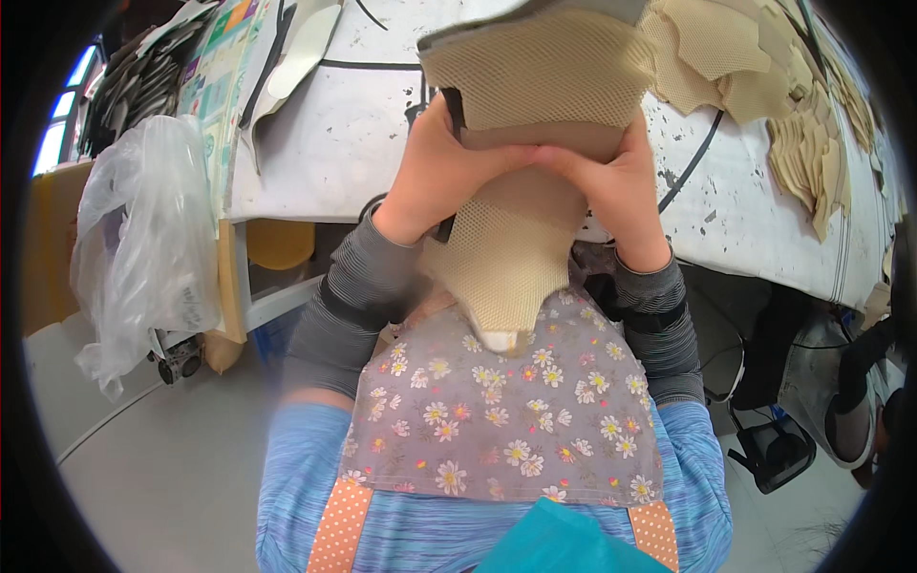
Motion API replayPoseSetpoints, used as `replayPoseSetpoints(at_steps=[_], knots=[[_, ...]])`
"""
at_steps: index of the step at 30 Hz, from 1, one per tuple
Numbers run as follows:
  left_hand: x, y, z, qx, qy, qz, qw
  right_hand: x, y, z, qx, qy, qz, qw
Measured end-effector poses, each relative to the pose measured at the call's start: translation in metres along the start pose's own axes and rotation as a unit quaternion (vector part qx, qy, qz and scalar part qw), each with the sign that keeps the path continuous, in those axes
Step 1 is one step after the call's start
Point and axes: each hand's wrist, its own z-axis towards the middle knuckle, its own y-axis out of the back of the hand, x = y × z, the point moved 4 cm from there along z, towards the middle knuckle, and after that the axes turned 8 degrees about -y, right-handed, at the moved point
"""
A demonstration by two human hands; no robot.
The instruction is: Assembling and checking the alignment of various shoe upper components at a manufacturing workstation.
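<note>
With my left hand (432, 174) and my right hand (619, 196) I grip a large beige mesh fabric piece (540, 81) by its two sides. My thumbs meet across its smooth middle band, while the other fingers are mostly hidden behind it. The upper part is wide and shows a greyish edge along its top. Below my thumbs, a narrower mesh section (511, 244) hangs down toward my lap, ending in a pale tip over the flowered apron (506, 411). Whether these are one folded piece or several layers, I cannot tell.
Piles of beige mesh pieces (712, 43) lie at the far right of the white table (334, 119), with a fanned stack (807, 158) nearer its edge. A pale cut piece (296, 62) lies at the left. A clear plastic bag (148, 239) hangs beside the table.
</note>
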Motion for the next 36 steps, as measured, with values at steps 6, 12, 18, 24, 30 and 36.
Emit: replayPoseSetpoints(at_steps=[6,12,18,24,30,36], knots=[[0.005,0.001,0.003,0.012,0.067,-0.077,0.995,0.004,0.012,0.008,-0.037,-0.064,0.024,0.997],[-0.024,0.003,0.022,-0.069,-0.158,-0.104,0.980,0.009,0.004,0.013,0.018,-0.059,0.035,0.998],[-0.025,0.000,0.018,-0.118,-0.150,-0.133,0.973,0.013,0.002,0.020,-0.007,-0.037,0.054,0.998],[-0.013,0.013,0.016,-0.120,-0.055,-0.058,0.990,-0.007,0.007,0.019,-0.059,-0.052,0.113,0.991],[-0.029,0.009,0.014,-0.139,-0.166,-0.050,0.975,-0.016,0.009,0.016,-0.034,-0.088,0.170,0.981],[-0.052,0.010,0.003,-0.120,-0.204,0.064,0.969,0.000,0.011,0.015,0.018,0.002,0.179,0.984]])
